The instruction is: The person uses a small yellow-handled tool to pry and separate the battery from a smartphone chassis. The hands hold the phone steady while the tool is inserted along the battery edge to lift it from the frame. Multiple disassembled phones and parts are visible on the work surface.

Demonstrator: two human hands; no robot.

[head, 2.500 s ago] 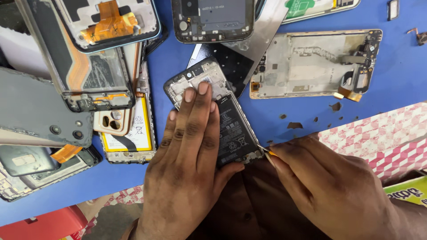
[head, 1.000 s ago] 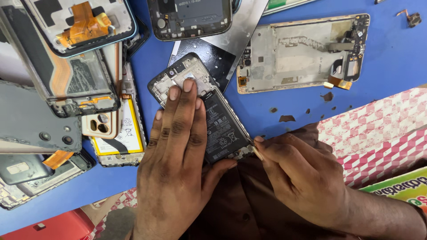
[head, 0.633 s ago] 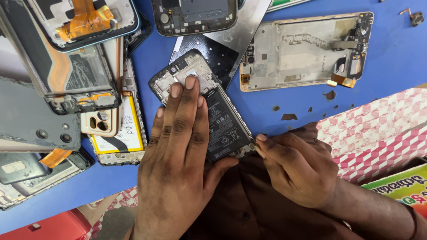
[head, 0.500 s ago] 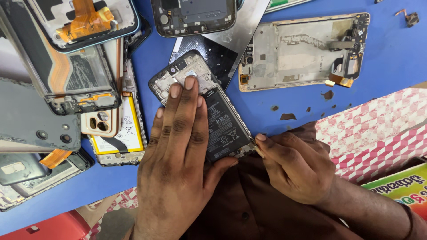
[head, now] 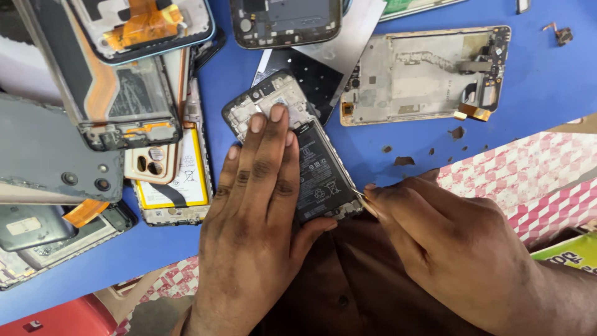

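A bright blue surface (head: 547, 81) fills the head view, crowded with stripped phone parts, and a pink-and-white checked cloth (head: 516, 180) lies over its right-hand edge.

Near the middle lies the opened phone (head: 292, 149), face down with its back cover off. Its grey frame is tilted, the top end pointing up and to the left, where a silver shield plate shows. The black battery (head: 320, 174) fills its lower half, with white symbols printed on it.

The left hand (head: 255, 230) lies flat on the phone, fingers spread and pressing down along its left side, the thumb hooked against the bottom edge. The right hand (head: 448, 242) is pinched shut on a thin metal tool (head: 359, 195), whose tip touches the phone's lower right corner beside the battery.

To the upper right rests a bare silver-and-gold phone frame (head: 423, 74), well apart from the hands. At the left a heap of parts overlaps: a dark back cover (head: 50, 155), a frame with an orange ribbon cable (head: 146, 22), and a yellow-edged white battery (head: 177, 183) just beside the left hand. Small scraps of debris (head: 404, 160) dot the blue between the phone and the frame.
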